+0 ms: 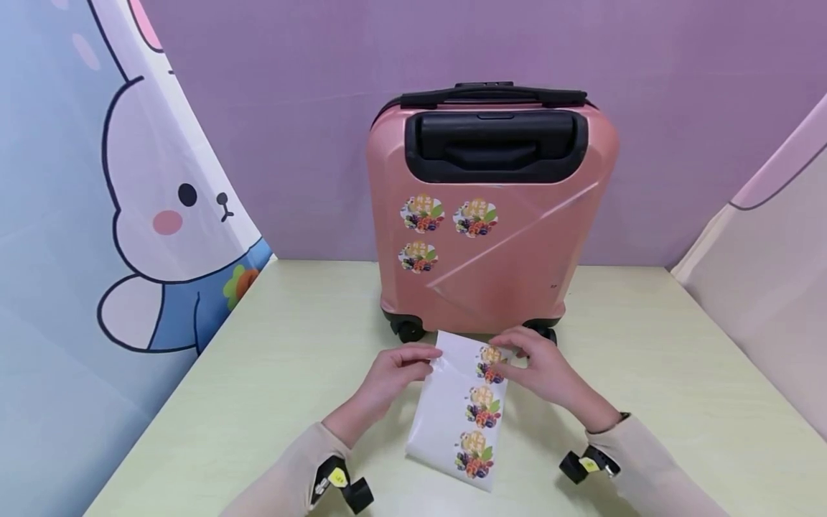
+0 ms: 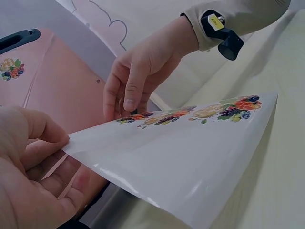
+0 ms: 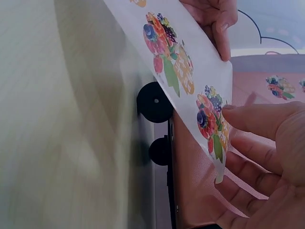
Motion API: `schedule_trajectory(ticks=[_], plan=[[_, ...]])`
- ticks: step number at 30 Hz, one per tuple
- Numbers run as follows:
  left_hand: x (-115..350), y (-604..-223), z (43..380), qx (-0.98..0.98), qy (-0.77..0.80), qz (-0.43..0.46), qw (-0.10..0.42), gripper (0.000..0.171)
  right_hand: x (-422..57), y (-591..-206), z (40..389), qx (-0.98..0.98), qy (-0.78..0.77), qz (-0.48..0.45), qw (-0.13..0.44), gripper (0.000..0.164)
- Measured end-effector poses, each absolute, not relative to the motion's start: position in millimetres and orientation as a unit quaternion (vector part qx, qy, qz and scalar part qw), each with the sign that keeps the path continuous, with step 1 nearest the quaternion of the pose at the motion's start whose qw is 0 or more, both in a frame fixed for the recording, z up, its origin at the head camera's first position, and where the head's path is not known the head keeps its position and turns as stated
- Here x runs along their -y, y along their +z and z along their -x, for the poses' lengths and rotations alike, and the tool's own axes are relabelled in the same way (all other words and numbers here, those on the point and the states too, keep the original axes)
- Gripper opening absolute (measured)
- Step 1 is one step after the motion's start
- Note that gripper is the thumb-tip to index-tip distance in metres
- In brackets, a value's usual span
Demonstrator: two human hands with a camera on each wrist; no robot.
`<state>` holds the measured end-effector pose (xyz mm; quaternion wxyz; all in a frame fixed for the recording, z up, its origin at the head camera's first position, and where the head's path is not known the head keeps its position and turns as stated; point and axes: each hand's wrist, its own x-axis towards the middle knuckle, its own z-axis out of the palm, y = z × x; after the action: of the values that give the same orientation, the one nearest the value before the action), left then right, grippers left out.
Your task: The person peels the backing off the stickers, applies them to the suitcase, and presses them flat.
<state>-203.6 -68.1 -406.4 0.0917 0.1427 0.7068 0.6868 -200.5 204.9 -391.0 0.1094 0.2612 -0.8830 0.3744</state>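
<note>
A white sticker sheet is held tilted above the table, with three round fruit-print stickers down its right side. At its upper left corner, my left hand pinches the edge between thumb and fingers. My right hand grips the upper right corner, its thumb on the top sticker and its fingers behind the sheet. Just beyond stands a pink suitcase, upright on black wheels. Three matching stickers are on its front: one upper left, one beside it, one below.
The pale table carries the suitcase near its back edge. A purple backdrop hangs behind, and a cartoon-printed cloth lines the left side. Another pale cloth borders the right.
</note>
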Motion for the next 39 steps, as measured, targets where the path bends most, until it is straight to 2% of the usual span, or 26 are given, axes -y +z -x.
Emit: schedule_trajectory(ticks=[18,27,39], plan=[[67.4,-399.7,200.9,-0.713,0.680,-0.151,0.081,0.029,-193.9,-385.8,199.4,0.915,0.310,-0.243,0.084,0.049],[67.4,-398.5,199.4,-0.710,0.681,-0.164,0.074,0.030,-190.9,-388.3,200.1,0.913,0.312,-0.240,0.106,0.040],[69.2,-398.3,199.5,-0.703,0.686,-0.173,0.069,0.031,-192.3,-389.6,202.0,0.902,0.329,-0.245,0.136,0.019]])
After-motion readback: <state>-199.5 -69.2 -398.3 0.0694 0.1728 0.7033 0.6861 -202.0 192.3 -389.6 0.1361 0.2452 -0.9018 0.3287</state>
